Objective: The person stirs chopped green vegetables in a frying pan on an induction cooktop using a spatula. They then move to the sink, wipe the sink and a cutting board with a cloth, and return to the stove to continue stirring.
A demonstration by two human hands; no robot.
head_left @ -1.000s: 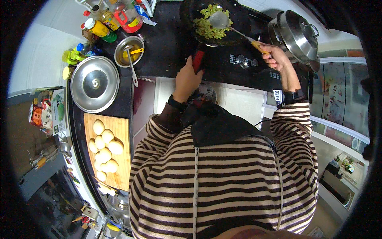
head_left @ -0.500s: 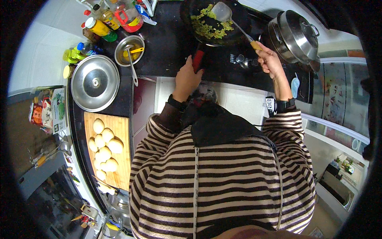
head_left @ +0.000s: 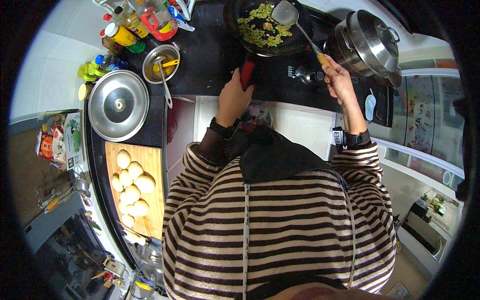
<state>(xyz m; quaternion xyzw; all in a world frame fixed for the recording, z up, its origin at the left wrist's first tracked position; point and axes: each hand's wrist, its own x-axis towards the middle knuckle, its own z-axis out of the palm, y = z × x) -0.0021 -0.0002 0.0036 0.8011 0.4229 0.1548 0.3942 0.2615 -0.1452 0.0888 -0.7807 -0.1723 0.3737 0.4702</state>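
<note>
A dark wok [head_left: 272, 51] stands at the far middle of the counter, with chopped yellow-green food [head_left: 260, 31] spread over its bottom. My left hand [head_left: 234, 97] is wrapped round the wok's red handle [head_left: 246, 74]. In my right hand [head_left: 339, 80] is the wooden grip of a metal spatula [head_left: 285, 13]; its blade is over the right side of the wok, beside the food. Whether the blade touches the wok I cannot tell.
A lidded steel pot [head_left: 367, 45] stands right of the wok. Stove knobs [head_left: 309, 75] lie in front. To the left are bottles [head_left: 159, 25], a steel bowl [head_left: 161, 64] with utensils, a round steel lid [head_left: 119, 105] and a cutting board [head_left: 154, 227] with several peeled potatoes [head_left: 131, 192].
The spatula blade has shifted slightly right and up, away from the food, and my right hand has moved a little with it. My left hand stays on the wok handle.
</note>
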